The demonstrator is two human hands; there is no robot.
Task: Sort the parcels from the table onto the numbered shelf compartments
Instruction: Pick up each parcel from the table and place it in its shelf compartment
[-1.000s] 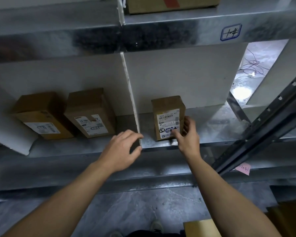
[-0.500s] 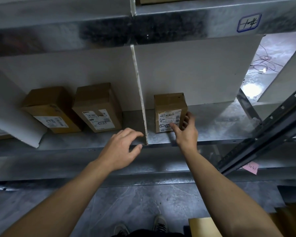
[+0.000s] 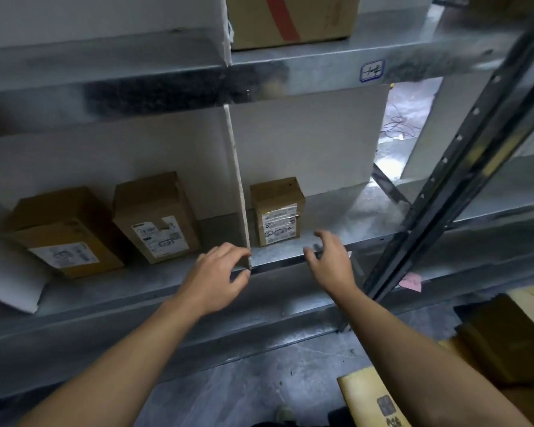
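Parcel (image 3: pixel 276 211) sits in its compartment (image 3: pixel 336 217) — left hand (image 3: pixel 219 275) and right hand (image 3: pixel 332 260) hang loose, empty (more boxes (image 3: pixel 506 343) seemingly wait below).

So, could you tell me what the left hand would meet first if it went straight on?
Probably the white divider, at its front edge; the left hand points at it and looks almost touching, though depth is unclear.

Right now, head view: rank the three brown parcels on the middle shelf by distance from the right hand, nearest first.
1. Small parcel, just right of the white divider, ahead of the right hand.
2. Middle parcel, just left of the divider.
3. Far-left parcel, beyond the middle one.
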